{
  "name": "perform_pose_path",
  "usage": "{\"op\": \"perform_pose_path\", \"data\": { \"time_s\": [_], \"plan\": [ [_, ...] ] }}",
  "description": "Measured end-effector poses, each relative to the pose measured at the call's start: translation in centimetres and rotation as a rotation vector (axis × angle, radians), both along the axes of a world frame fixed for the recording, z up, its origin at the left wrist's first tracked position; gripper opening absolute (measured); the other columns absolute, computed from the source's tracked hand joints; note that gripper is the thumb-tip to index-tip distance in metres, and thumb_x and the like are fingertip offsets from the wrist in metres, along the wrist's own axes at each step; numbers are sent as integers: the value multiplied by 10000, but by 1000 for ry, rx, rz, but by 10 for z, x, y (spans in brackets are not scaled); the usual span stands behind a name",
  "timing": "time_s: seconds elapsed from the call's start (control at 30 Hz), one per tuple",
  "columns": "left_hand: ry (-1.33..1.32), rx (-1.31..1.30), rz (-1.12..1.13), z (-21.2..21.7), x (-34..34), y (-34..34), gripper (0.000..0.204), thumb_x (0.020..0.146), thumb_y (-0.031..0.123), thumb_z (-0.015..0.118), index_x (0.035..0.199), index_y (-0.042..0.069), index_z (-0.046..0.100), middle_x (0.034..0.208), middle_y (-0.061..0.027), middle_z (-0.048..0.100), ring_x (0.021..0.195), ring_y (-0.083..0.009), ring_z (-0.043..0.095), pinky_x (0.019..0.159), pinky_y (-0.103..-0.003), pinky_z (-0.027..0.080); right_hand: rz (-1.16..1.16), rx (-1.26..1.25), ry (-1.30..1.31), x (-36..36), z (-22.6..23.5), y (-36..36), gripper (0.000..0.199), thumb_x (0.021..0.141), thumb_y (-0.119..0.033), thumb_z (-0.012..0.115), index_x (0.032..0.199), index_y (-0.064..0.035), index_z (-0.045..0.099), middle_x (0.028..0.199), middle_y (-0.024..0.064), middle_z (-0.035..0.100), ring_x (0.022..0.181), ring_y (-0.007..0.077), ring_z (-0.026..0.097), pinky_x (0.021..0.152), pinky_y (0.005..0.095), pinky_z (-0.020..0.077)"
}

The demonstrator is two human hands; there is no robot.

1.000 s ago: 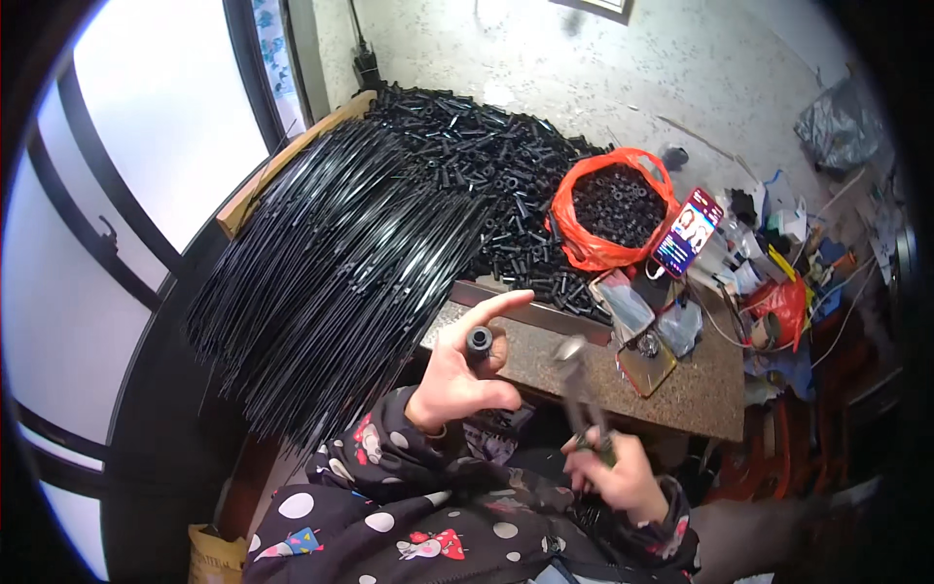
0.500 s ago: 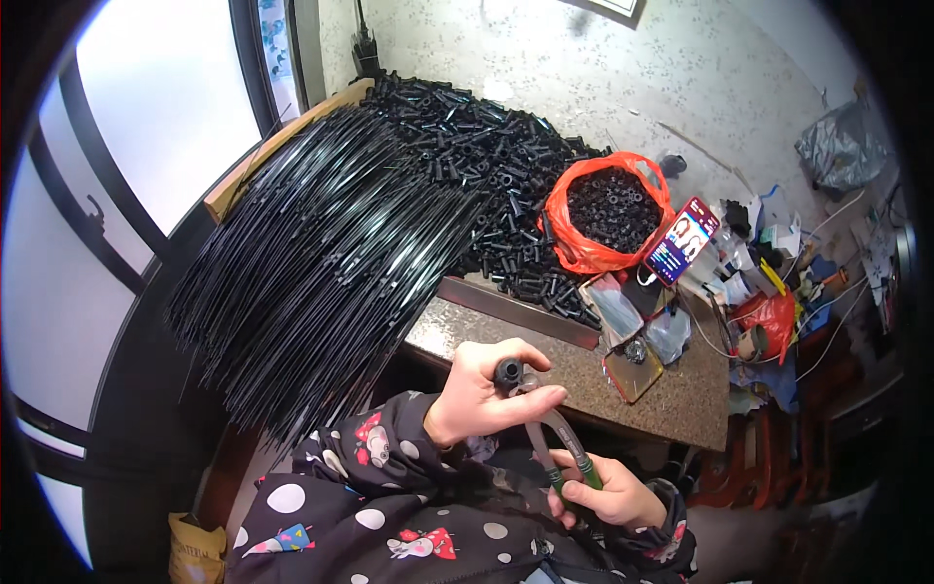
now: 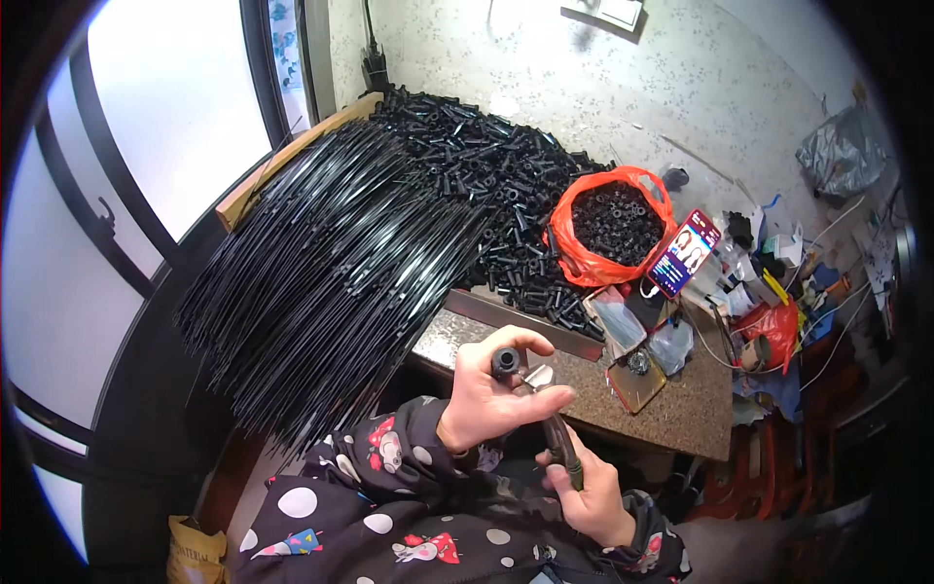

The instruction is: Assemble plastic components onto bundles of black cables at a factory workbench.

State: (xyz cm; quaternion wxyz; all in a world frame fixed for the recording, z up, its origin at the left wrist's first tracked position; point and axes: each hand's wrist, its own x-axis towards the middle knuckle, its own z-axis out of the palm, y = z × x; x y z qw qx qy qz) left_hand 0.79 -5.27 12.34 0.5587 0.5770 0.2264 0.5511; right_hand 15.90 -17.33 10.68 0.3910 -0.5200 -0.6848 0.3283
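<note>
My left hand (image 3: pixel 484 401) is closed round a short black plastic tube (image 3: pixel 505 361), whose round open end faces up between thumb and forefinger. My right hand (image 3: pixel 595 498) grips a pair of pliers (image 3: pixel 561 450) with dark green handles, squeezed close together. The metal jaws (image 3: pixel 538 377) are beside the tube, behind my left thumb; whether they bite on anything there is hidden. Both hands are in front of the near edge of the speckled table (image 3: pixel 671 428).
Long thin black strips (image 3: pixel 331 282) fan out over the table's left side. Behind them lies a heap of black tubes (image 3: pixel 477 146). A red bag (image 3: pixel 574 261) holds small black parts. A lit phone (image 3: pixel 683 255), a metal bar (image 3: pixel 525 324), plastic pouches and cluttered cables are at right.
The plier handles, spread apart before, have come together in my right hand, which has shifted slightly left. My left hand keeps the tube. The whole view has moved a little.
</note>
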Motion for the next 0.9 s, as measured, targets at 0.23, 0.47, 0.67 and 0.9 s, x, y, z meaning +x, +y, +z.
{"op": "perform_pose_path", "data": {
  "time_s": [0.23,0.47,0.67,0.9],
  "plan": [
    [-59,21,51,-5,0,-10,241,726,59,673,928,-25,571,726,23,538,623,-20,463,557,-157,346,-94,-138,37,-20,-7,-4,483,820,-32,558,1277,-6,403,1117,221,558,1039,318,562,867,319,440],
    [-23,109,-17,-2,-2,7,390,807,48,575,1181,-17,485,667,72,467,575,6,368,506,-156,267,-85,-48,-43,40,-7,28,217,840,-188,571,929,9,560,816,56,540,639,106,524,563,251,430],
    [-6,79,-146,-19,-20,3,258,841,169,561,1018,-14,596,627,57,442,549,-20,359,498,-187,276,-470,21,-679,79,-91,44,369,768,-296,638,954,8,540,880,154,521,852,347,537,700,398,444],
    [-90,177,-137,8,-18,4,481,847,260,566,1115,-116,432,539,9,405,444,-53,327,433,-226,255,-532,130,-859,95,-123,47,435,744,-340,640,1003,-11,519,921,115,493,958,297,476,770,403,404]
  ]
}}
